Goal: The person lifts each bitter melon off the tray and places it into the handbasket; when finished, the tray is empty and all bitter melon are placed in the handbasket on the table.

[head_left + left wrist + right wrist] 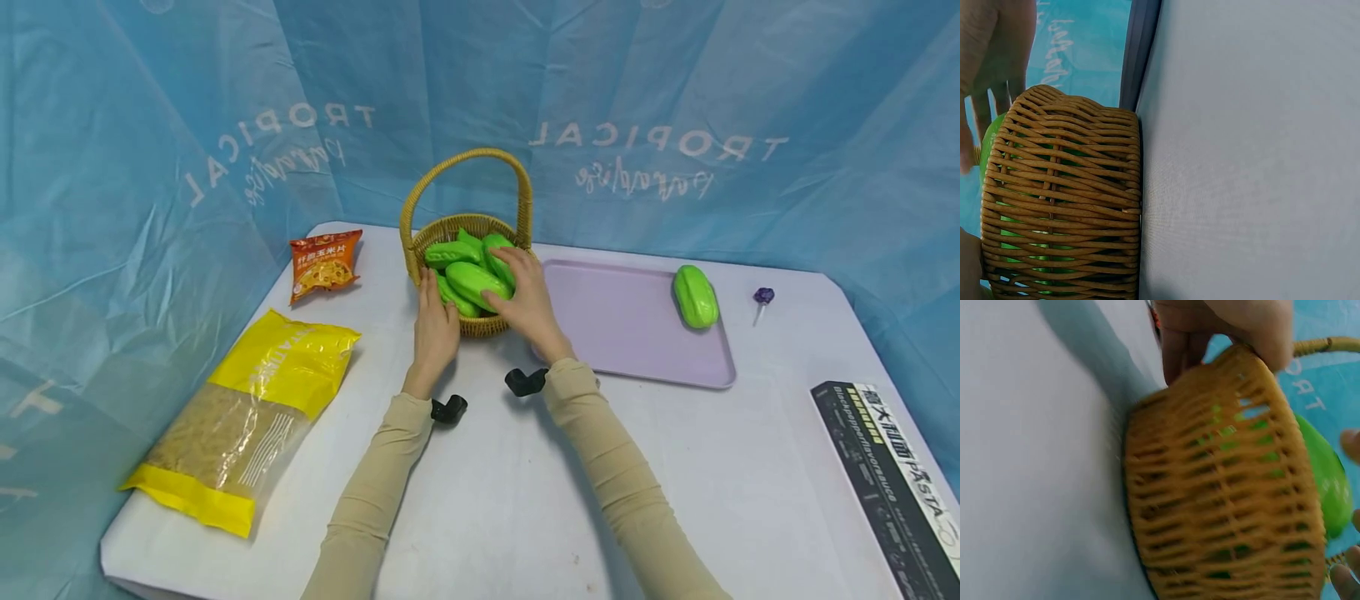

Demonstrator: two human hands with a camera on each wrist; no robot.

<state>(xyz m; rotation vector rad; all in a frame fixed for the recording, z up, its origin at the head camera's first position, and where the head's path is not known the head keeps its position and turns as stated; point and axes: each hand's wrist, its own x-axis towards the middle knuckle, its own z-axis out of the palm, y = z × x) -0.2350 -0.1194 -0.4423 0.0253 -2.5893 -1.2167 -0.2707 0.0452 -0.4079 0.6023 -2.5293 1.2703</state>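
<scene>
A wicker basket (486, 327) with a tall arched handle stands at the back of the table, filled with several ridged green star fruits (472, 282). At its left side my left hand (435, 333) holds the rim; the right wrist view has this hand's fingers (1175, 356) on the outer wall. Over the right part of the basket my right hand (528, 304) reaches in with fingers spread about the star fruits. Its fingers look straight in the left wrist view, and contact is unclear. Another star fruit (696, 297) lies on the lilac tray (615, 321).
An orange snack bag (324, 265) and a large yellow pasta bag (247, 417) lie on the left. To the right are a purple lollipop (763, 297) and a black pasta box (885, 483). Blue curtains (480, 100) hang behind the table.
</scene>
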